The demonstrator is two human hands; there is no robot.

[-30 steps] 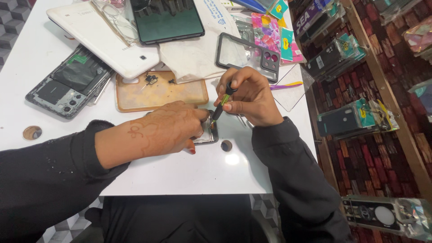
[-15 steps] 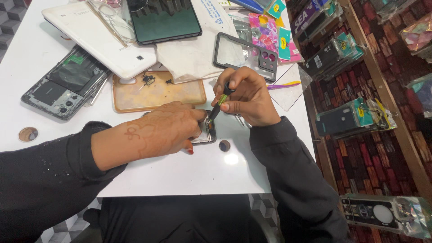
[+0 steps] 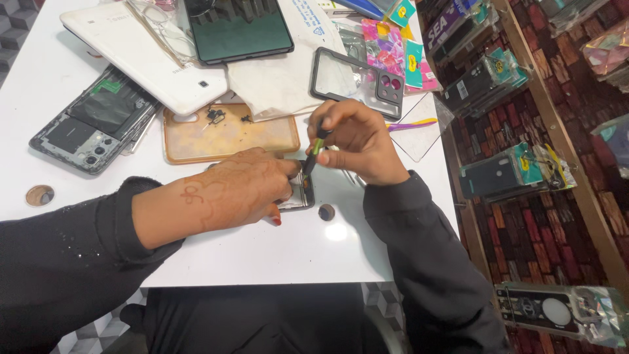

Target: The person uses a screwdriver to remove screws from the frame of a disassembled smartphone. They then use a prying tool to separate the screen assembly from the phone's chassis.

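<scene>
On the white worktop (image 3: 262, 255), in the head view, a small phone (image 3: 298, 195) lay near the middle, mostly covered by the left hand (image 3: 239, 190). That hand rested flat over the device and pinned it to the surface, with the fingers curled down at its right edge; only the right-hand end of the phone showed. The right hand (image 3: 360, 141) sat just to the right of and above the phone, closed around a thin tool with a green band (image 3: 313, 152). The tool slanted downward to the left, and its tip met the exposed edge of the phone, close to the left fingertips. The two hands were nearly touching over the device.

A small dark round piece (image 3: 326, 212) lay just right of the phone. An amber phone case (image 3: 229, 134) lay directly behind the left hand. Farther left lay an opened phone body (image 3: 92, 124), with a white tablet (image 3: 141, 56) behind it. A dark camera-cutout case (image 3: 357, 80) lay behind the right hand.
</scene>
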